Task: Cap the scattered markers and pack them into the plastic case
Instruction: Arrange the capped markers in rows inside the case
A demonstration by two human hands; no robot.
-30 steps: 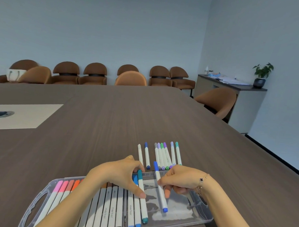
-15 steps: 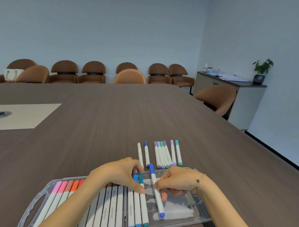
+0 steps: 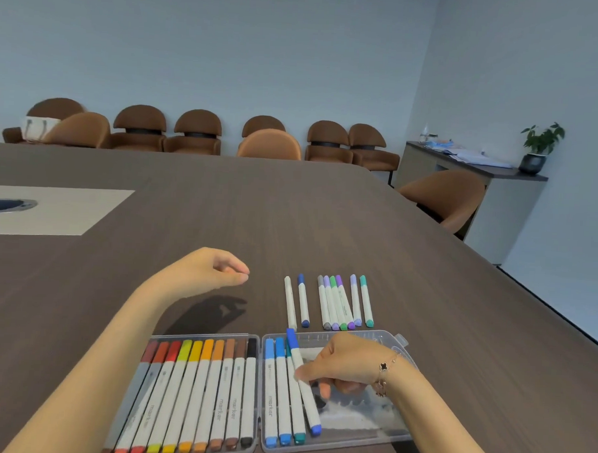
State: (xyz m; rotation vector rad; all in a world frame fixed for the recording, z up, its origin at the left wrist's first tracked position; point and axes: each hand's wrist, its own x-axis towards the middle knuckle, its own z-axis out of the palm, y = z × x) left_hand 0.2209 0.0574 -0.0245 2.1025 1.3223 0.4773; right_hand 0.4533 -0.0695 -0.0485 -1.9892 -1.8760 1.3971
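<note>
A clear plastic case (image 3: 393,343) lies open near the table's front edge. Its left half holds a row of several red-to-black markers (image 3: 194,389); its right half holds three blue and teal markers (image 3: 280,396). My right hand (image 3: 343,365) pinches a dark blue marker (image 3: 304,384), which lies slanted across the right half beside those three. My left hand (image 3: 217,270) hovers above the table, left of the loose markers, with fingertips lightly pinched on nothing. Several capped markers (image 3: 335,303) lie in a row behind the case.
The dark wooden table (image 3: 291,219) has a pale inset panel (image 3: 51,208) at the left. Brown chairs (image 3: 199,133) line the far wall. A sideboard (image 3: 478,165) with a potted plant (image 3: 539,144) stands at the right.
My left hand has lifted off the case and moved up and left over the table. My right hand has slid the dark blue marker leftwards, next to the packed blue ones.
</note>
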